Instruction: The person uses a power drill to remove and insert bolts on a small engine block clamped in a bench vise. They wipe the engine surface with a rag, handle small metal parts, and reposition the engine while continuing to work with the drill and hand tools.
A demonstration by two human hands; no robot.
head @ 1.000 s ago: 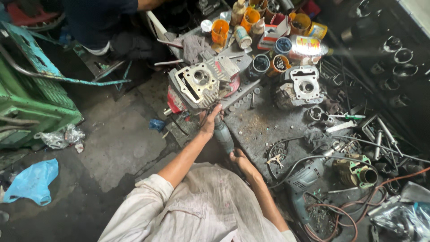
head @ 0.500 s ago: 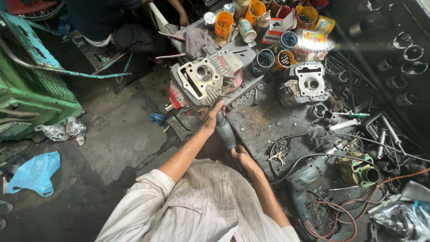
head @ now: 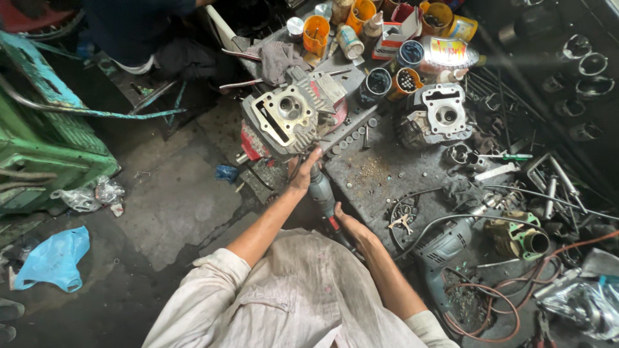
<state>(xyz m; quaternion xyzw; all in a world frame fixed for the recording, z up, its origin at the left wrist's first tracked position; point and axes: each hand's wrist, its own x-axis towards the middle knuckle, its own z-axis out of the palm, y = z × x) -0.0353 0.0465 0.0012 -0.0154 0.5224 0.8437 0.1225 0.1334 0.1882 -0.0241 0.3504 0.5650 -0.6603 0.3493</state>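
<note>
Both hands grip a grey power tool: left hand near its nose, right hand at its rear, just below the engine cylinder head; bolts and cans crowd beyond.

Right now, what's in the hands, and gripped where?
Both hands hold a grey power tool: left hand around its front end near the cylinder head, right hand at its rear by the red part.

Stained grey concrete floor, green metal frame at left, crumpled blue plastic bag, harsh light from above.
</note>
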